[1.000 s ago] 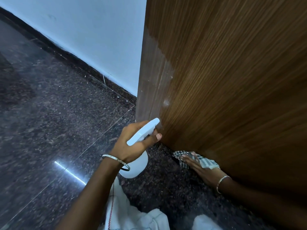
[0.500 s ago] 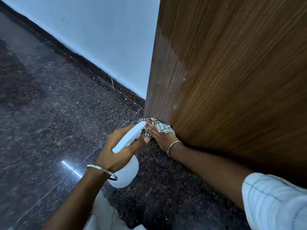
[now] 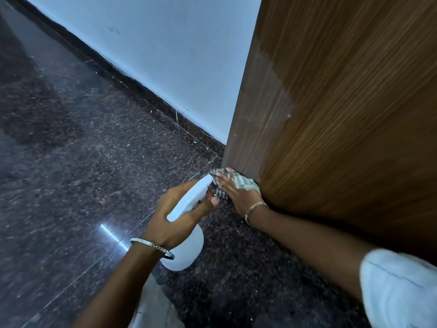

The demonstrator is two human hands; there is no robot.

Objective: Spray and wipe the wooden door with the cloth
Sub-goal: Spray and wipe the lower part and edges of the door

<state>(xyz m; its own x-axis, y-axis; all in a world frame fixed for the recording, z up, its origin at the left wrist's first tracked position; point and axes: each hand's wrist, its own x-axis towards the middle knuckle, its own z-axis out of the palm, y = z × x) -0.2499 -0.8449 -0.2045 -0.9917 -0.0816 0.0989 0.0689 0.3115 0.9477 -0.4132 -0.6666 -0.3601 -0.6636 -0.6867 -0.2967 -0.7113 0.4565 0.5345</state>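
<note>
Wood grain of the wooden door (image 3: 343, 114) is seen streaked near its lower corner. The spray bottle (image 3: 186, 249) is gripped by the left hand (image 3: 172, 216), nozzle pointed toward that corner, likely for spraying. The cloth (image 3: 242, 182) is pressed there by straightened fingers of the right hand (image 3: 238, 197).

The wooden door (image 3: 343, 119) stands upright, brown with fine grain. A paler, dull band runs down its free edge, flecked with small white spots. The cloth (image 3: 243, 182), checked grey and white, is bunched against the door's bottom corner at that edge, pressed there under the flat fingers of the right grip (image 3: 238, 197). The white spray bottle (image 3: 186, 252) is tilted, its nozzle toward that same corner and just beside the cloth, held in the left grip (image 3: 172, 216).
</note>
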